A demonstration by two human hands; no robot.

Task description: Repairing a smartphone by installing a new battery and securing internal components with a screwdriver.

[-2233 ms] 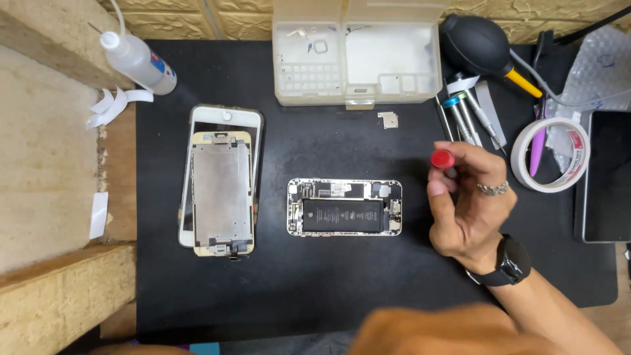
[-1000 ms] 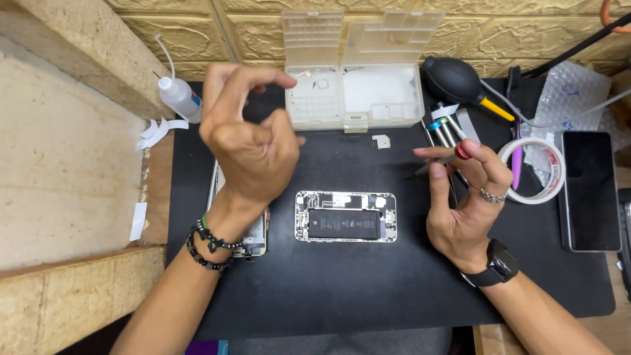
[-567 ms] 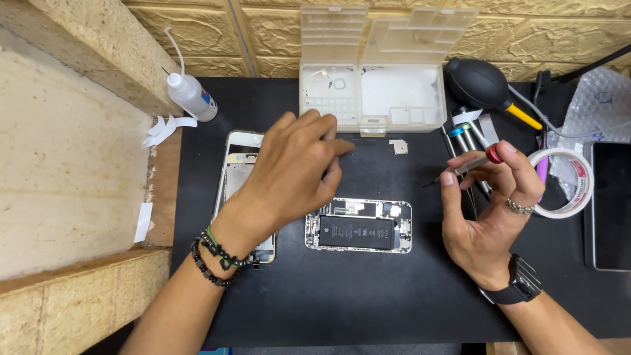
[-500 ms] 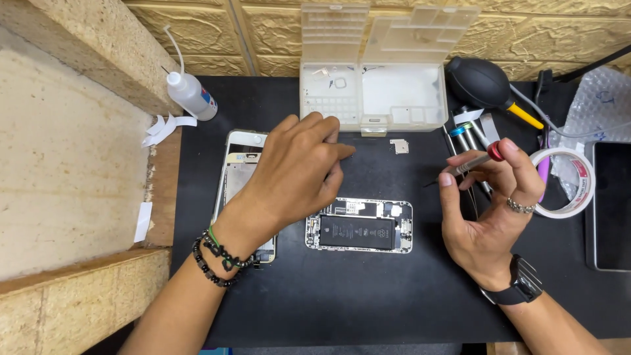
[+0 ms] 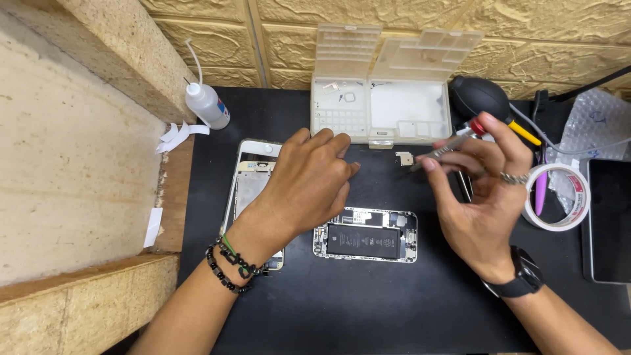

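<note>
The work in hand looks like the strip-down of an opened phone [image 5: 365, 235], which lies flat at the middle of the frame on the black mat [image 5: 368, 309] covering the bench, its dark battery showing. The left hand [image 5: 309, 187] reaches up and right across the middle, palm down, fingers [image 5: 338, 146] loosely curled and holding nothing that I can see; the fingertips sit just below the front edge of the parts box [image 5: 374, 105] at top centre. The right hand [image 5: 483, 197], right of centre, pinches a screwdriver [image 5: 453, 141] with a red cap between thumb and forefingers, the tip pointing left toward a small metal bracket [image 5: 403, 158] lying loose on the mat between the box and the phone.

I'd judge this as the stage of sorting small parts: the bracket is off the phone but not in the box. Picking it up would call for a fine pinch, since it is tiny and lies flat, and the left fingers are near it but not touching.

The detached screen [image 5: 253, 190] lies at centre left, half covered by the left wrist. A squeeze bottle [image 5: 206, 105] stands at upper left; a black blower [image 5: 478, 97] and a tape roll [image 5: 559, 197] crowd the right side. The screwdriver tip hangs close over the bracket, so the two hands would have to share that small gap.
</note>
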